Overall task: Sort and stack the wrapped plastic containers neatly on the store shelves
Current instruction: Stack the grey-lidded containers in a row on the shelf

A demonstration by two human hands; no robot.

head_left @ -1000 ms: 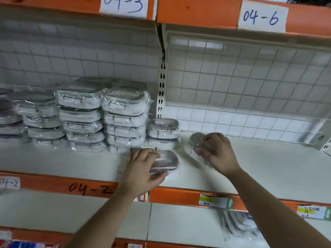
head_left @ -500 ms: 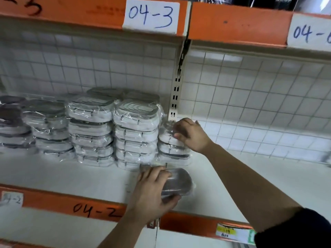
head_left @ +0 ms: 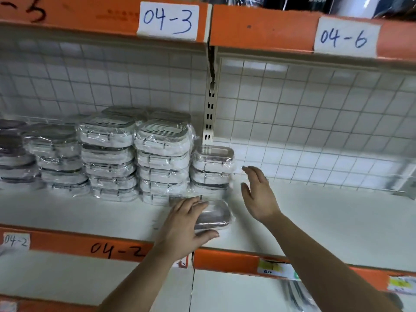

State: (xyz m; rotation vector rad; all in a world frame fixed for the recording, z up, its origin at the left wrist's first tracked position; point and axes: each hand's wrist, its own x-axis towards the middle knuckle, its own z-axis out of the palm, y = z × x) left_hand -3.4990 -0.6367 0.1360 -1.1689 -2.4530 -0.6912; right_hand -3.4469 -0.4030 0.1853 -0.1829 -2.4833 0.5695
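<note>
A small wrapped container (head_left: 213,213) lies flat on the white shelf (head_left: 315,217) near its front edge. My left hand (head_left: 184,224) grips it, fingers over its left side and thumb under its front. Just behind it stands a short stack of three small wrapped containers (head_left: 212,170) beside the shelf upright. My right hand (head_left: 258,194) hovers open to the right of that stack, fingers straight, touching nothing. Taller stacks of larger wrapped containers (head_left: 162,161) fill the shelf to the left.
A slotted metal upright (head_left: 210,113) divides the two shelf bays, backed by a wire grid (head_left: 315,122). Orange shelf edges carry labels 04-3 (head_left: 167,20), 04-6 (head_left: 344,38) and 04-2 (head_left: 117,249). More wrapped goods (head_left: 297,293) lie on the lower shelf at right.
My right hand has let go of the container it set on top of the short stack and has drawn back to the right, open. My left hand still holds the front container.
</note>
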